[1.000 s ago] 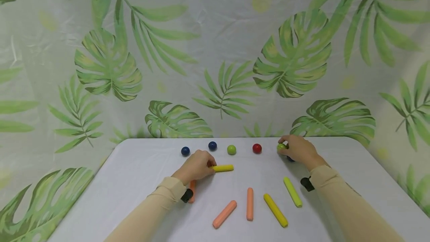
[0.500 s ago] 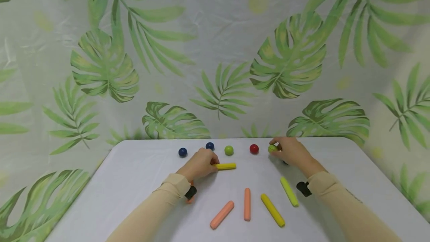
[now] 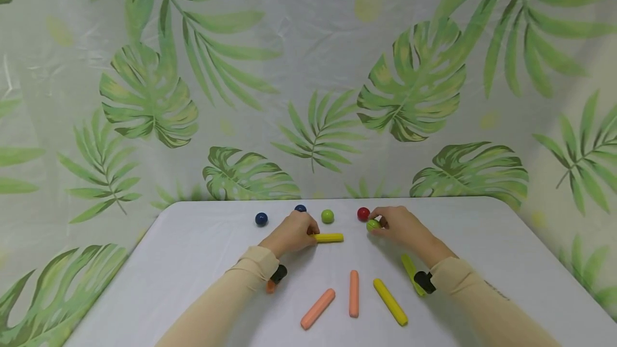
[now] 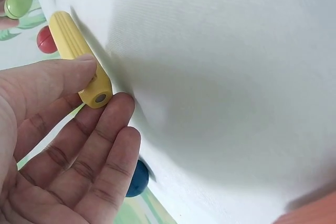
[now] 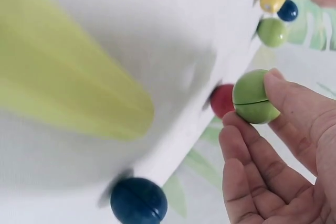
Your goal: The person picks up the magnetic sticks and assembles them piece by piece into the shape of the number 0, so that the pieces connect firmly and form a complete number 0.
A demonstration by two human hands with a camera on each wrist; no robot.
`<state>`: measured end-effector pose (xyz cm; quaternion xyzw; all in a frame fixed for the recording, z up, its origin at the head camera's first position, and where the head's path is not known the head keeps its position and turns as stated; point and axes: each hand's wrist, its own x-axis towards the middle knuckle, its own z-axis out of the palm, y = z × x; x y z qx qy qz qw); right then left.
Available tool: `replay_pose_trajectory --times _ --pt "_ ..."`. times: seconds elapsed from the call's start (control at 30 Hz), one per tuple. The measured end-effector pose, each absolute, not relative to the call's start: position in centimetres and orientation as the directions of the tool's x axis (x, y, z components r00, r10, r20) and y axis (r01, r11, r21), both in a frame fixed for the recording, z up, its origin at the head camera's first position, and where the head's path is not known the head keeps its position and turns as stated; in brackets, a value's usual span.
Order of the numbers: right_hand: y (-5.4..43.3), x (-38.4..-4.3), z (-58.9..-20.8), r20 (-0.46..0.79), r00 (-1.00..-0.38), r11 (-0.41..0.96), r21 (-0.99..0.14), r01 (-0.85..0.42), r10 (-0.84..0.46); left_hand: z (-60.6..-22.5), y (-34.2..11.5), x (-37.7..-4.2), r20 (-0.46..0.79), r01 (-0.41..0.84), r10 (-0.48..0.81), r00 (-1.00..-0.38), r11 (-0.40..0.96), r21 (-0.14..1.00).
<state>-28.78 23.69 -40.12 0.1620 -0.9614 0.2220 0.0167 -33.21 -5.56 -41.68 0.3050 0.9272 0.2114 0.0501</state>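
Observation:
My left hand (image 3: 291, 233) pinches one end of a yellow magnetic rod (image 3: 330, 238) between thumb and fingers. In the left wrist view a round metal magnet shows in the near end of this yellow rod (image 4: 79, 51). The rod lies level, its far end pointing right. My right hand (image 3: 405, 232) pinches a light green ball (image 3: 373, 225) with a seam round it, thumb on one side and fingers on the other. That green ball (image 5: 254, 97) is in front of a red ball (image 5: 221, 100) in the right wrist view.
Along the white table's (image 3: 202, 261) back stand two dark blue balls (image 3: 261, 219), another green ball (image 3: 328, 216) and the red ball. A further blue ball (image 5: 139, 201) shows in the right wrist view. Orange rods (image 3: 354, 293), a yellow rod (image 3: 390, 301) and a lime rod (image 3: 409, 269) lie in front.
My right hand has carried the green ball left and towards me, away from a blue ball and close to the red one. The left hand has shifted slightly right with the yellow rod.

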Motion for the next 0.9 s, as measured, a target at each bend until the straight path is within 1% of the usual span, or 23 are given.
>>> replay_pose_trajectory --times 0.23,0.37,0.47,0.7,0.9 --pt "22.6 -28.3 -40.6 0.058 -0.952 0.848 -0.440 -0.295 -0.301 -41.7 -4.9 -33.2 0.035 0.550 0.592 -0.805 0.723 0.417" --pt "22.1 -28.2 -41.0 -0.004 -0.962 0.851 -0.467 -0.240 -0.273 -41.7 -4.5 -33.2 0.026 0.547 0.590 -0.807 0.730 0.410" --pt "21.8 -28.1 -41.2 -0.028 -0.964 0.849 -0.481 -0.218 -0.263 -41.8 -4.1 -33.3 0.017 0.544 0.589 -0.808 0.733 0.408" --pt "21.7 -27.9 -41.4 -0.023 -0.961 0.853 -0.466 -0.234 -0.276 -41.7 -3.5 -33.3 0.030 0.568 0.607 -0.794 0.724 0.391" --pt "21.9 -28.1 -41.4 -0.028 -0.958 0.846 -0.477 -0.239 -0.286 -41.7 -3.2 -33.2 0.033 0.573 0.609 -0.793 0.725 0.383"
